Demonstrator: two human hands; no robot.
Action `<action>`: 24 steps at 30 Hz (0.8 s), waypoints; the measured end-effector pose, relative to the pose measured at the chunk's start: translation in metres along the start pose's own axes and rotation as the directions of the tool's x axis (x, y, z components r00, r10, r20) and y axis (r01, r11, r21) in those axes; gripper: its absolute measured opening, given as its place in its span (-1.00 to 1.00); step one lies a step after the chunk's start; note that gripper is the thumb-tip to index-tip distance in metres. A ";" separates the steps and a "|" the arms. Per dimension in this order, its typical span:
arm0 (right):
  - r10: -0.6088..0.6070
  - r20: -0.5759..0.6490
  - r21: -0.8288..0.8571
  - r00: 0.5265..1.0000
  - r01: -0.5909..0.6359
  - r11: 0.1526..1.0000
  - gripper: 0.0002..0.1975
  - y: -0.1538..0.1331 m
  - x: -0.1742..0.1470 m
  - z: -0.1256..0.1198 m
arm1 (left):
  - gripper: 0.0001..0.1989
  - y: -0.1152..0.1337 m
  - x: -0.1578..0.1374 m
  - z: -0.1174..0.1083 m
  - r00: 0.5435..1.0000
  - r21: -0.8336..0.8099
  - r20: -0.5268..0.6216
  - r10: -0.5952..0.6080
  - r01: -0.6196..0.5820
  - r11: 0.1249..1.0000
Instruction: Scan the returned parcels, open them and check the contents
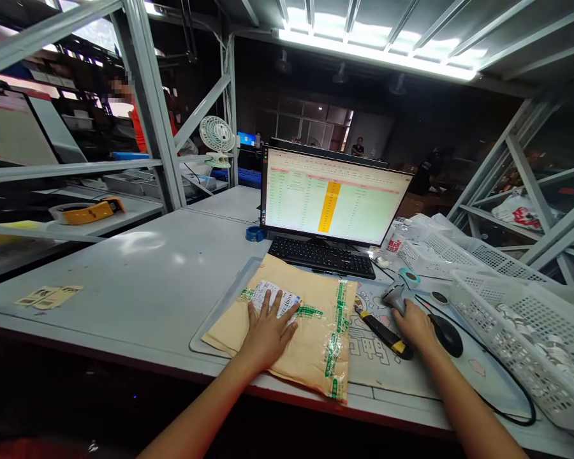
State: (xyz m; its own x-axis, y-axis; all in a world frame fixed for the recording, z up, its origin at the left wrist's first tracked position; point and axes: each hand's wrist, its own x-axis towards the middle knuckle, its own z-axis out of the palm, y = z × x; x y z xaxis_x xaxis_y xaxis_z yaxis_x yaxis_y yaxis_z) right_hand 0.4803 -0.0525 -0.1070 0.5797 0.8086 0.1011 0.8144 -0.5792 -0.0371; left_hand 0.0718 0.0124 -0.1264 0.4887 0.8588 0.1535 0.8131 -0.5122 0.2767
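Note:
My left hand [268,330] lies flat with spread fingers on a large tan paper parcel [310,344]. Its fingertips rest over a white shipping label [287,302] with a barcode, partly covering it. Strips of green and clear printed tape [333,344] run along the parcel's right side. My right hand [415,324] is wrapped round the handle of a grey barcode scanner [395,296], which sits low over the desk mat. A black and yellow utility knife [382,334] lies between the parcel and my right hand. Beside my right wrist is a black computer mouse [446,335].
A monitor [335,197] showing a spreadsheet stands behind a black keyboard [321,256]. White perforated baskets [530,319] line the right side. A blue tape roll [255,234] is left of the keyboard. Tan tags [50,296] lie at left. A black cable [502,376] loops near the front right.

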 end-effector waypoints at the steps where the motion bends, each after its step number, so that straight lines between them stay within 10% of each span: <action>1: 0.004 0.005 -0.011 1.000 -0.004 1.000 -0.45 -0.001 -0.001 0.003 | -0.48 -0.001 -0.003 -0.003 1.000 -0.011 0.012 0.013 -0.013 1.000; 8: -0.030 0.073 -0.031 0.997 0.032 0.999 -0.51 -0.005 0.019 -0.031 | 0.18 -0.013 -0.029 0.005 0.954 -0.089 0.149 0.262 -0.251 0.964; 14: -0.181 -0.042 0.095 0.983 0.185 0.978 -0.50 -0.070 0.056 -0.059 | 0.49 -0.021 -0.030 0.024 0.939 -0.029 0.121 0.321 -0.320 0.947; 24: -0.240 0.140 0.128 0.961 0.223 0.966 -0.56 -0.129 0.114 -0.014 | 0.09 -0.023 -0.031 0.019 0.941 -0.004 0.073 0.330 -0.331 0.944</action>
State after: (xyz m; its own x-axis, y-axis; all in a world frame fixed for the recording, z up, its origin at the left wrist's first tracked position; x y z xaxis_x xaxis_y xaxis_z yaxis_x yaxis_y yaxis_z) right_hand 0.4410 0.1123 -0.0769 0.3651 0.9304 -0.0330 0.9199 -0.3660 -0.1410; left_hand 0.0436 -0.0023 -0.1555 0.7515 0.6385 0.1663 0.6045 -0.7673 0.2141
